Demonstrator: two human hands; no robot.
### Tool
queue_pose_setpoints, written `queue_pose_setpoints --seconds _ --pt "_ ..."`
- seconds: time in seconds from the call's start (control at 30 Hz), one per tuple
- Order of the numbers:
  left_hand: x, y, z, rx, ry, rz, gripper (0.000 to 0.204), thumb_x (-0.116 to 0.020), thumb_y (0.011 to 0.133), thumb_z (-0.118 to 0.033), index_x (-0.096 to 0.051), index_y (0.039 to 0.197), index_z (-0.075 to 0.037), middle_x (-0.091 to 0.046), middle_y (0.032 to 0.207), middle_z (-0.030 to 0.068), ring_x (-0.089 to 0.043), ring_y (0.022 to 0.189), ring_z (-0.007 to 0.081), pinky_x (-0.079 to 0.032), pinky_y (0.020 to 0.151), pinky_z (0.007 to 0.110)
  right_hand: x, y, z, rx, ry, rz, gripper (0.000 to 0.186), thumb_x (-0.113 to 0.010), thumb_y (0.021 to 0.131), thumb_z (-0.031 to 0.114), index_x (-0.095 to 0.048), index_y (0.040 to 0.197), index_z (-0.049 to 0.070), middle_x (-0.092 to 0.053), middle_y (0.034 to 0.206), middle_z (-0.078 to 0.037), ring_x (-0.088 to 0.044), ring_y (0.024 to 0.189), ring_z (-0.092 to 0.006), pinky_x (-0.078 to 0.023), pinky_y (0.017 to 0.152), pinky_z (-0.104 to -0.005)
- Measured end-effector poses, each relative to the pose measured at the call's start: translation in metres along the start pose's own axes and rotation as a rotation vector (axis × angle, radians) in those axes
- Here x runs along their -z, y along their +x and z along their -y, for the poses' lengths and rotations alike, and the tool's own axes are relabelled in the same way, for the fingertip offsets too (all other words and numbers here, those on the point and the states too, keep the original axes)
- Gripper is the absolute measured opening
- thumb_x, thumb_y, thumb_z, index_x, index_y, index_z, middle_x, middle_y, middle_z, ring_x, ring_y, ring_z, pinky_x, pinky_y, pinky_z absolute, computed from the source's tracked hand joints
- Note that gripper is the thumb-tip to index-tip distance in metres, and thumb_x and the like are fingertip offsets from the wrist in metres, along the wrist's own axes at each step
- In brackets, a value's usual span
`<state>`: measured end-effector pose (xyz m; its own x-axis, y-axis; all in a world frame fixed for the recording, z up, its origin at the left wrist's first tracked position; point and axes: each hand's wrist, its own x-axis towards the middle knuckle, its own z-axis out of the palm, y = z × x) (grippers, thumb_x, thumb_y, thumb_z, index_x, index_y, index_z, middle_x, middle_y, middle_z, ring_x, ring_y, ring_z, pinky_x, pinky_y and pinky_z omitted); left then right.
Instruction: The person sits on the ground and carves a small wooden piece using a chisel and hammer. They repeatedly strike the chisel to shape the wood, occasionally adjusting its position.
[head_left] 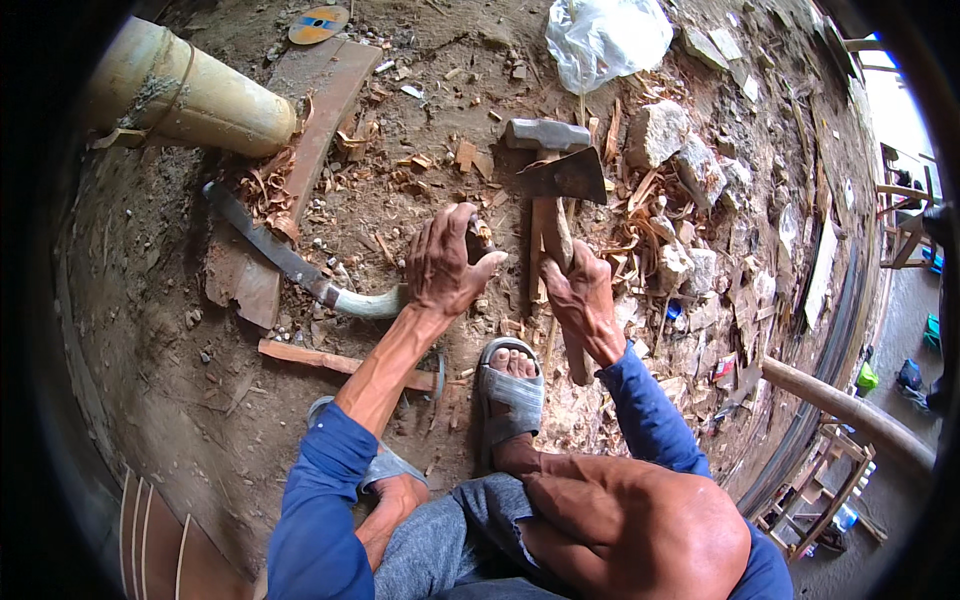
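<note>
My right hand (582, 300) is closed around the wooden handle of a hatchet (572, 178), its dark, broad head pointing away from me. Just beyond that head lies a sledgehammer (530, 134) with a grey steel head, its handle partly hidden under the hatchet and my hand. My left hand (445, 262) is curled, thumb and fingers bent around a small dark piece (481, 238) with a pale top; what it is cannot be made out. Left of that wrist, a curved knife (262, 240) with a pale handle lies across a board.
Wood shavings (268, 195) and broken stones (660, 135) litter the dirt floor. A thick bamboo pole (205, 95) rests at the upper left beside a plank (330, 115). A clear plastic bag (610, 40) lies at the back. My sandalled foot (513, 385) stands close below my hands.
</note>
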<state>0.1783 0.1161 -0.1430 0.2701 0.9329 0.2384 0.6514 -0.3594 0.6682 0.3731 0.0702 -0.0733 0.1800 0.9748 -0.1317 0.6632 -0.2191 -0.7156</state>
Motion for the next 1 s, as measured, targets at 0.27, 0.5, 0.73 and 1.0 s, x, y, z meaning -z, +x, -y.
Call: queue_pose_setpoints --seconds 0.27,0.5,0.73,1.0 --pt "-0.025 0.013 -0.012 0.01 -0.129 0.005 0.075 -0.083 0.074 -0.012 -0.043 0.138 -0.011 -0.059 0.123 0.0166 -0.06 0.111 0.0347 -0.049 0.093 0.047 -0.003 -0.002 -0.008 -0.047 0.017 0.057 0.024 -0.069 0.088 0.019 -0.058 0.092 -0.002 -0.065 0.072 -0.025 -0.068 0.066 -0.0402 -0.051 0.058 -0.044" --pt "-0.024 -0.004 -0.012 -0.097 0.01 0.019 0.067 -0.079 0.078 -0.009 -0.046 0.136 -0.009 -0.063 0.118 0.0207 -0.063 0.104 0.0406 -0.052 0.091 0.048 0.001 -0.008 -0.017 -0.105 0.044 0.037 0.021 -0.069 0.089 0.018 -0.063 0.097 -0.001 -0.059 0.063 -0.014 -0.055 0.053 -0.017 -0.045 0.05 -0.0359" --pt "-0.018 0.018 0.002 0.002 -0.185 -0.144 0.054 -0.066 0.086 0.001 -0.047 0.135 -0.005 -0.067 0.115 0.0194 -0.067 0.098 0.0378 -0.058 0.081 0.044 0.005 -0.009 -0.016 -0.037 -0.014 0.028 0.024 -0.069 0.088 0.02 -0.057 0.09 0.0 -0.061 0.066 -0.021 -0.062 0.059 -0.0343 -0.048 0.053 -0.0424" --pt "-0.007 0.008 0.015 0.005 -0.091 -0.046 0.056 -0.07 0.081 0.001 -0.051 0.134 -0.004 -0.067 0.116 0.0191 -0.066 0.103 0.0396 -0.056 0.089 0.045 -0.006 -0.016 -0.017 -0.03 -0.132 0.158 0.029 -0.067 0.089 0.024 -0.054 0.095 -0.001 -0.063 0.072 -0.029 -0.064 0.068 -0.0481 -0.05 0.06 -0.0532"
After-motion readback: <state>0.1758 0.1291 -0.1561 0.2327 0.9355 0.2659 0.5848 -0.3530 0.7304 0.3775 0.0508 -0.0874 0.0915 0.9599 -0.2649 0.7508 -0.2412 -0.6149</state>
